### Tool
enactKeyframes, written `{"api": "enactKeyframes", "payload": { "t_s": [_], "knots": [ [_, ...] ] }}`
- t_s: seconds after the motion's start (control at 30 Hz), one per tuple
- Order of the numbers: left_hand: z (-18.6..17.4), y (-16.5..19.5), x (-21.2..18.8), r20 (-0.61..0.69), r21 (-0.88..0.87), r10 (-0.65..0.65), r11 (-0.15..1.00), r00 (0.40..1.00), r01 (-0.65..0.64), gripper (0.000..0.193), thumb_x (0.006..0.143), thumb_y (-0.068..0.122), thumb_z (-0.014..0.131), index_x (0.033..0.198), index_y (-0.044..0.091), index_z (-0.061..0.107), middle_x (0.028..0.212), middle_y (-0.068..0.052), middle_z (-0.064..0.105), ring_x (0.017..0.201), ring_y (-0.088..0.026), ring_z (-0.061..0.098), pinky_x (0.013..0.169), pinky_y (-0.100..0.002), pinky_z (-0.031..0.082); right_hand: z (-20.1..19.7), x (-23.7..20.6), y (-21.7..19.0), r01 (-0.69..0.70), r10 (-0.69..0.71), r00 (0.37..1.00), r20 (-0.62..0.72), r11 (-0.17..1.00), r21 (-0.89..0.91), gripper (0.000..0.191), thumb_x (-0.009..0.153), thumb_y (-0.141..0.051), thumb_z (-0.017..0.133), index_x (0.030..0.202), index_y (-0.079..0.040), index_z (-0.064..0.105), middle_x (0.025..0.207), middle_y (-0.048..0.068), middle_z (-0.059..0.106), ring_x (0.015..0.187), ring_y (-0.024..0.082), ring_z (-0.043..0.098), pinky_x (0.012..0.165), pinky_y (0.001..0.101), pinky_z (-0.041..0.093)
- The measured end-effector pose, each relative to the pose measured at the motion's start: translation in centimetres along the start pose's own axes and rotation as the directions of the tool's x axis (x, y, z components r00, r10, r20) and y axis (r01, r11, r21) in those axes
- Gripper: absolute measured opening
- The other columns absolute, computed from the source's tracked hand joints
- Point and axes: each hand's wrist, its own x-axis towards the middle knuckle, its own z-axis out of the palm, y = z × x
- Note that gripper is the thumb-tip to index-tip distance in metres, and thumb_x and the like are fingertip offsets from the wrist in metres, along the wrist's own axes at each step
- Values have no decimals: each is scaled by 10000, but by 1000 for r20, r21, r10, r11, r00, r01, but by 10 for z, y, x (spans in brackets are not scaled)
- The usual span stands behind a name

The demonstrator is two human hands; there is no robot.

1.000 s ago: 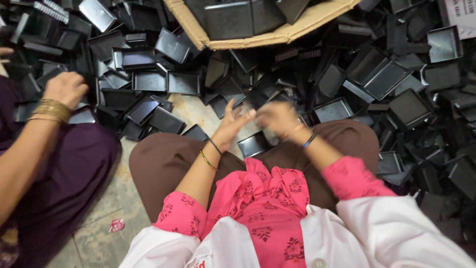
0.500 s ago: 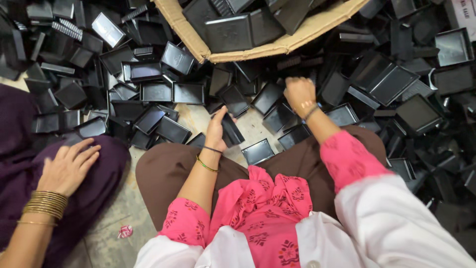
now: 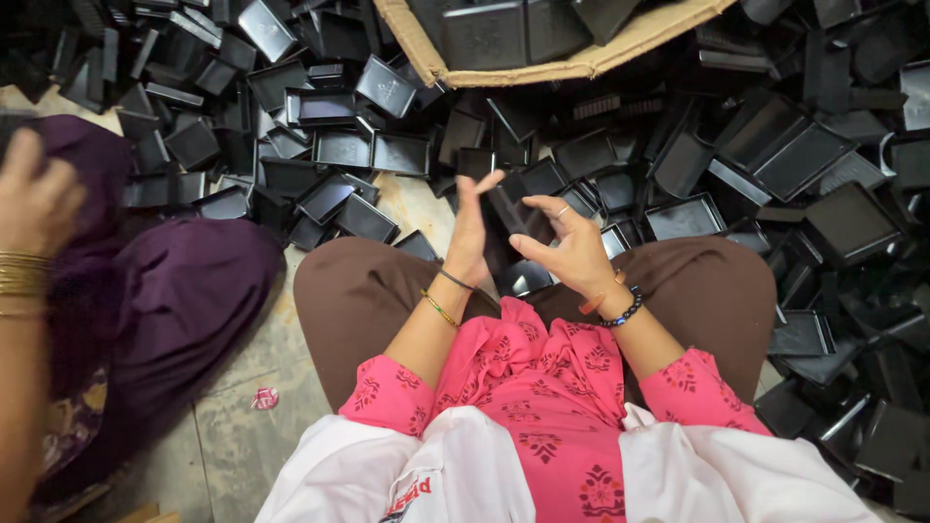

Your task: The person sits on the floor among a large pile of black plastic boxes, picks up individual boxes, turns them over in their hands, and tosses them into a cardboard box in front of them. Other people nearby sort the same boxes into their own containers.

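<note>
My left hand [image 3: 472,232] is raised edge-on above my lap, fingers straight and spread, holding nothing. My right hand [image 3: 572,247] faces it a short way apart, fingers spread and slightly curled, also with nothing in it. A ring shows on one finger and a bead bracelet on that wrist. Beyond both hands lies a heap of small black plastic trays [image 3: 368,150] on the floor. One black tray [image 3: 528,278] rests just below the hands, between my knees.
A torn cardboard box [image 3: 572,66] holding more black trays sits at the top centre. Black trays spread over the floor to the right [image 3: 823,194]. A co-worker in purple sits at left, a hand with gold bangles [image 3: 34,208] raised. Bare stone floor [image 3: 242,426] lies between us.
My right hand has come back from the tray pile toward my lap. My left hand has risen to face it. The co-worker's hand has lifted from their knee.
</note>
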Motion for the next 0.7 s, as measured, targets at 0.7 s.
{"api": "enactKeyframes", "payload": {
  "t_s": [0.7],
  "knots": [
    [46,51,-72,104,-50,284,959,953,-281,569,951,125,735,1428,-87,509,1335,-175,645,1250,-272,624,1068,-416,512,12,-10,-47,-197,176,978,113,956,219,418,945,-35,724,1316,116,606,1155,136,731,1009,145,711,879,291,589]
  ]
}}
